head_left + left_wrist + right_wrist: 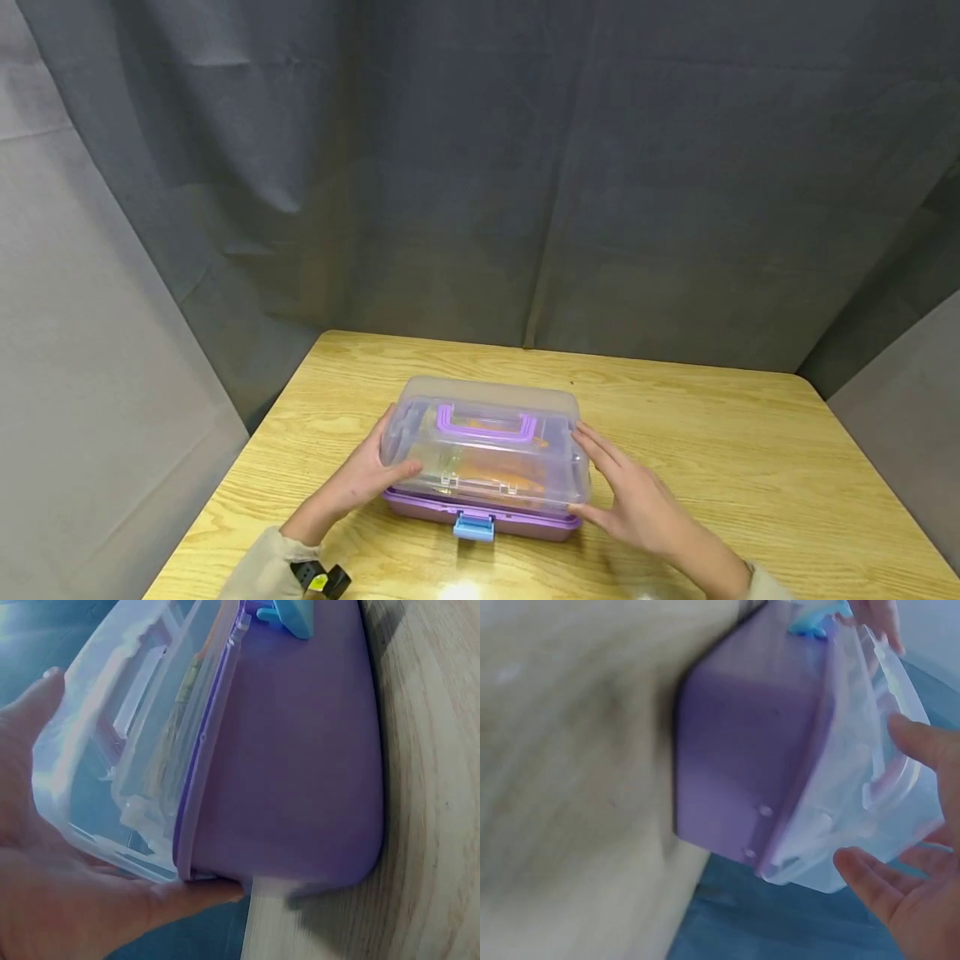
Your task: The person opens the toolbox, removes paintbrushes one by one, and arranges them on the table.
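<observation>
purple and clear plastic make up the storage box (483, 467), which sits on the wooden table (712, 450) near its front edge, lid down and blue latch (474, 527) facing the person. the left hand (360, 479) is laid flat against the box's left end, fingers straight, thumb on the clear lid (112, 750); nothing is clasped. the right hand (637, 500) is held open at the right end, its fingers (870, 885) seemingly just off the lid in the wrist view, though contact cannot be told for certain. for a steady hold, both palms are best pressed evenly on the purple base (300, 750) rather than the thin lid, and the latch is best checked before any lift, since whether it is fastened cannot be judged
</observation>
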`<state>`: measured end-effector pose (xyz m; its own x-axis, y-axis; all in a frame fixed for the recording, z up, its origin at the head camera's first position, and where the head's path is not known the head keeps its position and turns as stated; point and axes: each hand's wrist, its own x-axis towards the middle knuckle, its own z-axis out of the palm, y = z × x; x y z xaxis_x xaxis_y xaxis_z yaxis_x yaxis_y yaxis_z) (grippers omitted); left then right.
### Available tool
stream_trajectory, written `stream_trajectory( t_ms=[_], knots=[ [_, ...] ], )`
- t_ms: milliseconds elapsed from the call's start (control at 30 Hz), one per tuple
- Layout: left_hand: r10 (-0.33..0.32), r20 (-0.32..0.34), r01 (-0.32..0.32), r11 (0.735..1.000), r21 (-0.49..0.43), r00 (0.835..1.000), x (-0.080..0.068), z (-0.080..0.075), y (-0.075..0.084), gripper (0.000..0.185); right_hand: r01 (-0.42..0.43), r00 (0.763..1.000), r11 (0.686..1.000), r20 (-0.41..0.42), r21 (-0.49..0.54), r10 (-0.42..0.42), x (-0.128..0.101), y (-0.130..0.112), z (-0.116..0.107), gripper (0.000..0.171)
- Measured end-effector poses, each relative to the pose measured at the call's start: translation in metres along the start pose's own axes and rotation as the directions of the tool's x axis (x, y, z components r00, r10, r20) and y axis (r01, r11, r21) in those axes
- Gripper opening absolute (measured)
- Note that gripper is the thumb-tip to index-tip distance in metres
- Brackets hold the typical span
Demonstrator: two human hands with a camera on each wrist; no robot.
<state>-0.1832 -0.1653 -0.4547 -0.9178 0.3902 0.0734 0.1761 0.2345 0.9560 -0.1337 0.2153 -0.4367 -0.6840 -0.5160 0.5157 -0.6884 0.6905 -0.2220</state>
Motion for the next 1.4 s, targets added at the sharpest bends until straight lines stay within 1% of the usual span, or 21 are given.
stream_trajectory(
  t_ms=[100,233,400,467,567,667,733,900,967,1067,1233,1400],
  knots=[
    [0.003,0.014,-0.004,1.0,0.008,1.0,-0.002,-0.002,-0.003,0.097,0.004,1.0,1.0,0.003,-0.001,-0.004,0.007,0.003,-0.007,0.091],
    [0.004,0.04,-0.004,1.0,-0.001,0.999,-0.004,-0.005,-0.007,0.096,-0.038,0.999,0.997,0.032,0.061,0.036,0.016,0.009,-0.013,0.091],
    [-0.007,0.112,0.005,1.0,0.012,0.994,-0.003,-0.003,-0.013,0.1,-0.13,0.99,0.981,0.077,0.144,0.12,0.029,0.016,-0.019,0.089],
    [-0.013,0.143,0.009,1.0,0.024,0.99,-0.001,-0.002,-0.016,0.101,-0.175,0.983,0.969,0.093,0.174,0.161,0.034,0.019,-0.021,0.085],
    [-0.007,0.171,0.0,0.999,0.041,0.985,0.0,0.001,-0.021,0.103,-0.237,0.97,0.946,0.113,0.222,0.217,0.043,0.026,-0.024,0.076],
    [0.0,0.179,-0.012,0.997,0.071,0.984,-0.001,0.004,-0.023,0.109,-0.29,0.956,0.924,0.128,0.25,0.265,0.052,0.032,-0.026,0.07],
    [-0.009,0.171,-0.006,0.996,0.085,0.985,-0.002,0.005,-0.023,0.111,-0.339,0.94,0.905,0.142,0.257,0.311,0.058,0.036,-0.028,0.069],
    [-0.063,0.142,0.046,0.992,0.121,0.988,-0.003,0.007,-0.022,0.107,-0.4,0.916,0.868,0.148,0.294,0.372,0.074,0.047,-0.029,0.065],
    [-0.066,0.138,0.048,0.991,0.128,0.988,-0.003,0.007,-0.021,0.106,-0.415,0.91,0.858,0.149,0.303,0.388,0.08,0.051,-0.029,0.064],
    [-0.044,0.141,0.028,0.993,0.117,0.989,-0.004,0.007,-0.021,0.108,-0.438,0.899,0.847,0.148,0.3,0.412,0.088,0.058,-0.026,0.066],
    [0.006,0.143,-0.022,0.993,0.112,0.99,-0.004,0.006,-0.022,0.116,-0.482,0.875,0.815,0.141,0.322,0.462,0.1,0.068,-0.019,0.068],
    [0.049,0.15,-0.065,0.993,0.098,0.987,-0.004,0.005,-0.022,0.118,-0.53,0.844,0.763,0.147,0.37,0.515,0.111,0.078,-0.013,0.072]
  ],
)
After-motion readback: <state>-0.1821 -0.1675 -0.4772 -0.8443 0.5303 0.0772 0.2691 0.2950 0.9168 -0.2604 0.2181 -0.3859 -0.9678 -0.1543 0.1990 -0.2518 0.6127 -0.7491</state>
